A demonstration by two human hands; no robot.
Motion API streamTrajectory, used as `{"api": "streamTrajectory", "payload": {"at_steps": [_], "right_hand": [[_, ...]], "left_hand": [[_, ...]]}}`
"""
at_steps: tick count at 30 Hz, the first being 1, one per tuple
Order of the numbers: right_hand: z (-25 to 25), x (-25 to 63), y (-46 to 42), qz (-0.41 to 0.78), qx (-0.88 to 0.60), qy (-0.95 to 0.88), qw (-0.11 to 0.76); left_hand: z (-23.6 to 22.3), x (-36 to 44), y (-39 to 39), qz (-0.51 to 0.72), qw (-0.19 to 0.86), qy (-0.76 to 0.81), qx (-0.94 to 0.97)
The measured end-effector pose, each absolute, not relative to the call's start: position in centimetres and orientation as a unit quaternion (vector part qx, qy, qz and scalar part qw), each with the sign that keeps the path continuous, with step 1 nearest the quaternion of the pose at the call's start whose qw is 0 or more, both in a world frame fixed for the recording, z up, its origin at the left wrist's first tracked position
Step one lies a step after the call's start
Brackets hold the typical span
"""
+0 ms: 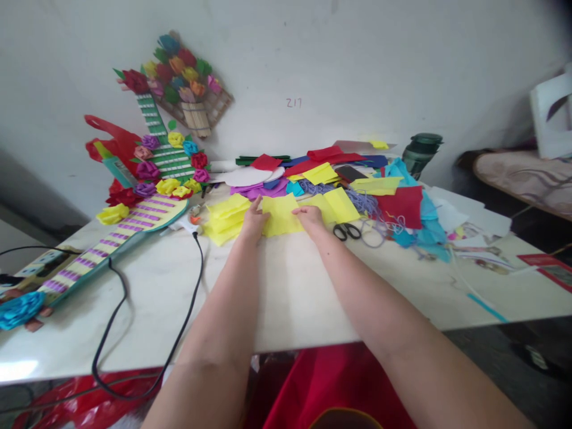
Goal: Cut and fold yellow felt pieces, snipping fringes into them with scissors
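A sheet of yellow crepe paper (282,215) lies on the table between my two hands. My left hand (254,221) rests at the sheet's left edge, index finger stretched forward and thumb apart from it. At the upper right part of the sheet, my right hand (310,218) has its fingers closed on the paper in a pinch. Beside my left hand lies a loose stack of yellow paper pieces (223,220). Another yellow piece (342,205) is just right of my right hand, with black-handled scissors (347,231) close by.
A glue gun (184,225) with a black cord lies left. A guitar-shaped craft (134,217) with paper flowers stands beyond it. Coloured papers, purple yarn (366,202), a phone (351,173) and a dark green bottle (420,154) fill the back and right. The table's front edge is near me.
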State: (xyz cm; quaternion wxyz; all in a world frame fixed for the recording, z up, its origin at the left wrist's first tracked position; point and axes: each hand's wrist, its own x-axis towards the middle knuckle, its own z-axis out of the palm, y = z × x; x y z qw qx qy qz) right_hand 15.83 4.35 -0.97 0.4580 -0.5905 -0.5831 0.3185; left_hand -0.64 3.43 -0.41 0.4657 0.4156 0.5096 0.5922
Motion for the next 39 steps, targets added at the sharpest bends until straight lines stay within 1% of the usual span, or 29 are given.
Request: {"api": "streamTrajectory", "payload": {"at_steps": [4, 10, 14, 17, 20, 23, 26, 30, 36, 39], "right_hand": [[-0.9, 15.8, 4.3, 0.323, -0.596, -0.582, 0.449], [-1.4, 15.8, 4.6, 0.324, -0.561, -0.594, 0.477], [-1.4, 15.7, 4.7, 0.310, -0.560, -0.608, 0.469], [-1.1, 15.5, 4.5, 0.264, -0.577, -0.629, 0.448], [-0.7, 15.1, 3.9, 0.186, -0.596, -0.659, 0.420], [-0.3, 14.8, 3.3, 0.111, -0.612, -0.687, 0.376], [0.0, 14.6, 2.7, 0.070, -0.633, -0.695, 0.334], [0.3, 14.7, 2.3, 0.057, -0.661, -0.682, 0.307], [0.8, 14.9, 2.1, 0.068, -0.680, -0.668, 0.295], [1.0, 15.3, 2.2, 0.088, -0.693, -0.647, 0.305]], "left_hand": [[-0.5, -0.7, 3.6, 0.597, 0.462, 0.512, 0.409], [-0.8, -0.8, 3.9, 0.609, 0.485, 0.487, 0.395], [-0.8, -0.7, 4.0, 0.611, 0.480, 0.501, 0.382], [-0.6, -0.6, 4.0, 0.611, 0.473, 0.512, 0.375], [-0.3, -0.5, 3.7, 0.609, 0.469, 0.520, 0.374], [0.0, -0.3, 3.4, 0.600, 0.470, 0.526, 0.378], [0.2, -0.2, 3.2, 0.598, 0.470, 0.531, 0.374], [0.4, -0.2, 3.1, 0.602, 0.471, 0.532, 0.364], [0.4, -0.2, 3.0, 0.592, 0.480, 0.531, 0.372], [0.4, -0.2, 3.0, 0.595, 0.486, 0.522, 0.371]]}}
